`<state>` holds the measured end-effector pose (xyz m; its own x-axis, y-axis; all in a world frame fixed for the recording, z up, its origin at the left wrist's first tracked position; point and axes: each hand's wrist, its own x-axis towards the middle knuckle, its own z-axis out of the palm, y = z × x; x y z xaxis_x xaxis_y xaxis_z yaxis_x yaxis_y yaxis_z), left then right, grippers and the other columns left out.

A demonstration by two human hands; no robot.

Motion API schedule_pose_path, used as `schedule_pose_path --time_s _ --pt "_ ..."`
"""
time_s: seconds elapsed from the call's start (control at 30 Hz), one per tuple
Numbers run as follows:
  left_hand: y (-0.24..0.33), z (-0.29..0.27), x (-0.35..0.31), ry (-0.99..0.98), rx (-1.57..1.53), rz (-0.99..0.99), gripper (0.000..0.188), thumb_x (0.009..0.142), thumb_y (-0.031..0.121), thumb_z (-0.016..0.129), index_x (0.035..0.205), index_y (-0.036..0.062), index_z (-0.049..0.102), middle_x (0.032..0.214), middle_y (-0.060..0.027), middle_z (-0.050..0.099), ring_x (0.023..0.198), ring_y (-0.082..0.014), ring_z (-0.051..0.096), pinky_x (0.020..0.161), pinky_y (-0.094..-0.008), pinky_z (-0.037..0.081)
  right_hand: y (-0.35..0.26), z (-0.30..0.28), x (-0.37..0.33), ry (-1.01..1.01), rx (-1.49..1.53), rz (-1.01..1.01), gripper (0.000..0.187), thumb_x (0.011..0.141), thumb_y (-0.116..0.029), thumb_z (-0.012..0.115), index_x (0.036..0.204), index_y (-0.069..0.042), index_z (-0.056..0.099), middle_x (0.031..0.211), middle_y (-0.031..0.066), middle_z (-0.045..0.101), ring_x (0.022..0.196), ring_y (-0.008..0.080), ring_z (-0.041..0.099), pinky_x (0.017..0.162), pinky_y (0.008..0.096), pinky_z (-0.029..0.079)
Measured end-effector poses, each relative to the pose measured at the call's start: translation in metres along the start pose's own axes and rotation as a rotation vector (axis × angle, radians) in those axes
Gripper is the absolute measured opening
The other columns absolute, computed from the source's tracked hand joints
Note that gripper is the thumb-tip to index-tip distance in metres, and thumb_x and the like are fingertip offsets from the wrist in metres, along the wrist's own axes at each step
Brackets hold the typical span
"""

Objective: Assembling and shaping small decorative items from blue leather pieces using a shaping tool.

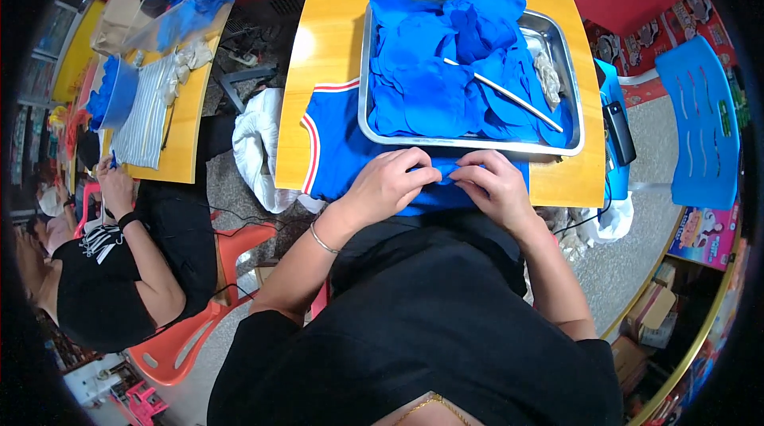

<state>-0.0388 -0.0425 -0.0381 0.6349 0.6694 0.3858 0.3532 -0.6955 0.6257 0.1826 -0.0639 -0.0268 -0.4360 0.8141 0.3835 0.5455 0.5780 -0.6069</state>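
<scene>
Fingers [414, 179] of left hand [386, 187] and right hand [496, 189] pinch together. On the table [322, 28], a snag could drag the blue cloth [336, 135], shifting the tray [469, 142] and rolling its stick [517, 99]; the petal [447, 168] pinched above the cloth could tear if overpulled.

Forward path from left hand [390, 181] and right hand [497, 183] is obstructed by metal tray [471, 142], near rim just beyond the fingers; pale stick [517, 102] slants over blue pieces [422, 80] inside. Bare tabletop [328, 36] leaves passage left of tray; right side offers only a narrow strip.
</scene>
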Motion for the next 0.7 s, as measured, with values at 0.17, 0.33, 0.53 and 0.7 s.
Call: schedule_pose_path --time_s 0.17,0.33,0.53,0.7 --pt "0.0 -0.006 0.004 -0.068 0.028 0.017 0.014 0.074 0.003 0.061 0.088 0.0076 0.06 0.084 -0.0073 0.054 0.076 -0.0245 0.058 0.064 -0.0347 0.048 -0.004 -0.003 0.004 -0.049 -0.151 -0.062 0.019 0.069 -0.005 0.069 0.087 -0.011 0.064 0.091 0.0058 0.06 0.082 0.0241 0.06 0.068 0.0338 0.049" --pt "0.004 -0.013 0.01 -0.164 0.154 0.05 0.015 0.074 0.014 0.065 0.086 0.0081 0.058 0.083 -0.0066 0.053 0.076 -0.0239 0.057 0.063 -0.0348 0.048 -0.009 -0.013 0.012 -0.12 -0.266 -0.132 0.013 0.07 -0.016 0.069 0.079 -0.012 0.06 0.091 0.003 0.057 0.081 0.0212 0.056 0.065 0.0333 0.049" --pt "0.011 -0.009 0.016 -0.166 0.232 0.074 0.017 0.076 0.02 0.065 0.081 0.0083 0.054 0.086 -0.007 0.052 0.077 -0.0236 0.057 0.062 -0.035 0.047 -0.009 -0.01 0.013 -0.136 -0.251 -0.155 0.018 0.07 -0.021 0.07 0.076 -0.01 0.056 0.09 0.003 0.056 0.081 0.0216 0.055 0.065 0.0339 0.048" --pt "0.008 -0.009 0.017 -0.144 0.213 0.085 0.017 0.076 0.019 0.065 0.08 0.0077 0.053 0.087 -0.0074 0.052 0.077 -0.0245 0.057 0.063 -0.0359 0.047 -0.008 -0.009 0.013 -0.118 -0.23 -0.15 0.019 0.07 -0.02 0.07 0.078 -0.01 0.056 0.089 0.0032 0.056 0.08 0.0223 0.054 0.066 0.0337 0.047"
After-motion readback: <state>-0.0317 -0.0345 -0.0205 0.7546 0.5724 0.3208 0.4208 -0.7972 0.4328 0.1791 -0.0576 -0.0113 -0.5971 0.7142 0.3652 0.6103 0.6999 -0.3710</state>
